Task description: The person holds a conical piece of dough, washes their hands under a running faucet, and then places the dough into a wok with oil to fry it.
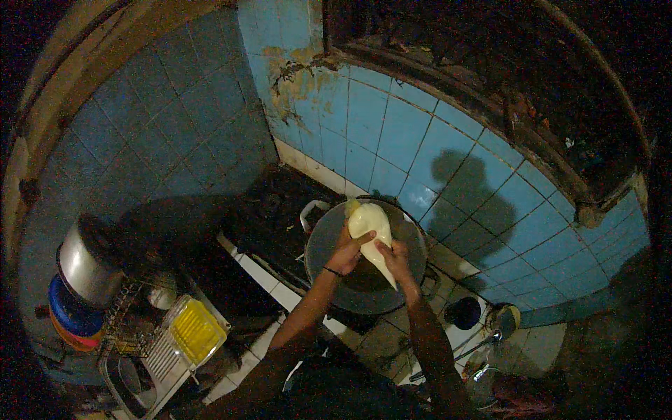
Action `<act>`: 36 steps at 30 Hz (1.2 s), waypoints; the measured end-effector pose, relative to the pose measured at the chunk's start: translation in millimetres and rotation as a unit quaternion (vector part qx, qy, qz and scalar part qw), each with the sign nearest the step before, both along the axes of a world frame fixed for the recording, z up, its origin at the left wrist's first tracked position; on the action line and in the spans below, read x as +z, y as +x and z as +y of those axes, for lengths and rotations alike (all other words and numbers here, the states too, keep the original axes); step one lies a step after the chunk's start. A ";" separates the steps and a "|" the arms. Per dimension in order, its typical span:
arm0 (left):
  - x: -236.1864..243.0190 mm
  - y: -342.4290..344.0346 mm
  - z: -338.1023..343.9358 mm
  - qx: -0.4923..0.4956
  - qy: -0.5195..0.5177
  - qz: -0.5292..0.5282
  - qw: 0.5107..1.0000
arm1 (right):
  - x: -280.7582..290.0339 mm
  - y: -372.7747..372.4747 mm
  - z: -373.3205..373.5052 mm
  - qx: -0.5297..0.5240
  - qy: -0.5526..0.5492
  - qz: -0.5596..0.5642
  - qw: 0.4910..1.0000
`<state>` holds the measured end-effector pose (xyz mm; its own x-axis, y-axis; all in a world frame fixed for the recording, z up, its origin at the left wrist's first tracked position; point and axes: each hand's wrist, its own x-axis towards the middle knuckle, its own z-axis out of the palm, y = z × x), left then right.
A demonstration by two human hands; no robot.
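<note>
Both hands hold a plump, cream-coloured piping bag over a large, round grey pot. The bag's gathered top points up and away, and its narrow tip slants down to the right toward the inside of the pot. My left hand cups the bag's left side, with the thumb laid across it. On the other side my right hand grips the bag lower down, near where it tapers. Dark contents show at the pot's bottom, too dim to make out. A dark band circles my left wrist.
A yellow tray rests by a sink drainboard at lower left. Beyond it are a silver pot and a blue basin. At right stand a dark cup and a tin. Blue tiled wall rises behind.
</note>
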<state>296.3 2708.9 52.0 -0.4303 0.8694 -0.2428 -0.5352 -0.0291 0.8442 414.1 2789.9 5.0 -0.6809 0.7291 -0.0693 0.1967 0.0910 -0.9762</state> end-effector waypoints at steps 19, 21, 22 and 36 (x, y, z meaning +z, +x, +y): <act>-12.2 10.2 -2.0 0.059 0.087 -0.080 0.991 | -1.4 10.9 -11.6 0.007 0.012 0.046 0.999; -6.8 12.3 -3.7 0.067 0.087 -0.192 0.975 | -19.1 9.2 -3.9 -0.017 0.070 0.060 0.996; -11.3 9.6 -2.4 0.060 0.127 -0.232 0.962 | -23.3 6.4 -4.0 -0.022 0.109 0.036 0.993; -31.6 2.7 12.0 0.064 0.078 -0.244 0.965 | 35.2 8.8 -31.5 0.075 0.129 0.051 0.987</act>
<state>298.9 2720.9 20.4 -0.4049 0.8589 -0.3136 -0.8509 -0.2283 0.4732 422.8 2758.4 40.1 -0.7760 0.6043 0.1805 0.0635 0.3597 -0.9309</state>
